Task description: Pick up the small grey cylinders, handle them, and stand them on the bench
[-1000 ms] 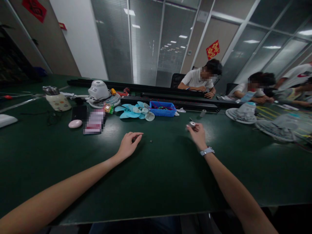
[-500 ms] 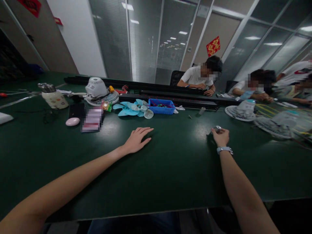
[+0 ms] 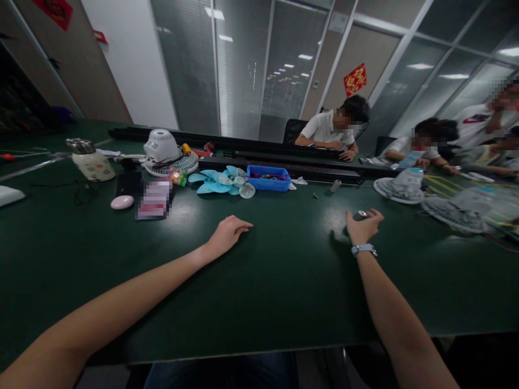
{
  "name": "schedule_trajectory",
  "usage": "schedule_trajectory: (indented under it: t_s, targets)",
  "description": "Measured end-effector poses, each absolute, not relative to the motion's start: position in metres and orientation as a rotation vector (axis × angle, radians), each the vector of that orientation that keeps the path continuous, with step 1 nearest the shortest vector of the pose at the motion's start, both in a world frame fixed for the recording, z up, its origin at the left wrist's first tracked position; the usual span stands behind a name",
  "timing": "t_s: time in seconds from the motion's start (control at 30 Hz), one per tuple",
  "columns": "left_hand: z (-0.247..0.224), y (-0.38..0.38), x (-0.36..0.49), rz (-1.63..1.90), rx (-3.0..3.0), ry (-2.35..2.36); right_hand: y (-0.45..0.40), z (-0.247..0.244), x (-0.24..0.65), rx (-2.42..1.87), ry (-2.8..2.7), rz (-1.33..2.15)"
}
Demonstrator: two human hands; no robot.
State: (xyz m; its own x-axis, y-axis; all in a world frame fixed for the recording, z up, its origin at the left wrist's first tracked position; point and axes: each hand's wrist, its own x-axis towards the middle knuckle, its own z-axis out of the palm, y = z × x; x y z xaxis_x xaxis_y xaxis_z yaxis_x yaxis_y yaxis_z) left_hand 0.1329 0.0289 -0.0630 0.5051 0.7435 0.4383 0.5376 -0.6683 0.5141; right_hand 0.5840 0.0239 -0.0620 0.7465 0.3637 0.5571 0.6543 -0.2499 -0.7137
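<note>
In the head view, the small metal cylinder is at your right hand, on the right part of the green counter. Its finish is silver-grey, with a bright round top face and a darker side; it appears upright. Your thumb and fingers partly hide its lower portion, and finer markings are too small to read. Your right hand is spread wide, thumb and fingers on either side of the cylinder; contact cannot be confirmed.

Your left hand is low over the counter, well apart from the cylinder, its fingertips drawn narrowly together. Whether they pinch anything small cannot be told.

Beyond your hands, a blue bin contains wiring, with light-blue fan blades just beside it on the left. A thin metal pin and a second grey cylinder lie to the bin's right.
</note>
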Motion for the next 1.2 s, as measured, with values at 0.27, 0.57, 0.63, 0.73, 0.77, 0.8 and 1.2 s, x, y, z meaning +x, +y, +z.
schedule_trajectory:
  t_s: [0.27, 0.57, 0.63, 0.73, 0.77, 0.8, 1.2]
  targets:
    - [-0.058, 0.014, 0.127, 0.997, 2.266, 1.073, 0.005, -0.035, 0.499, -1.531, -1.142, -0.654]
    - [-0.062, 0.005, 0.098, 1.183, 1.913, 1.381, 0.004, -0.053, 0.304, -1.304, -2.236, 0.426]
    - [-0.062, 0.003, 0.095, 1.181, 1.903, 1.376, 0.01, -0.056, 0.3, -1.347, -2.166, 0.44]
    - [-0.062, 0.001, 0.096, 1.173, 1.917, 1.357, 0.015, -0.058, 0.307, -1.338, -2.062, 0.472]
    - [-0.062, 0.001, 0.097, 1.169, 1.926, 1.355, 0.015, -0.059, 0.309, -1.327, -2.046, 0.481]
    - [-0.061, 0.0, 0.098, 1.162, 1.934, 1.353, 0.015, -0.059, 0.31, -1.319, -2.037, 0.488]
    - [-0.06, -0.002, 0.098, 1.12, 1.928, 1.351, 0.024, 0.012, 0.507, -1.651, -1.338, -0.382]
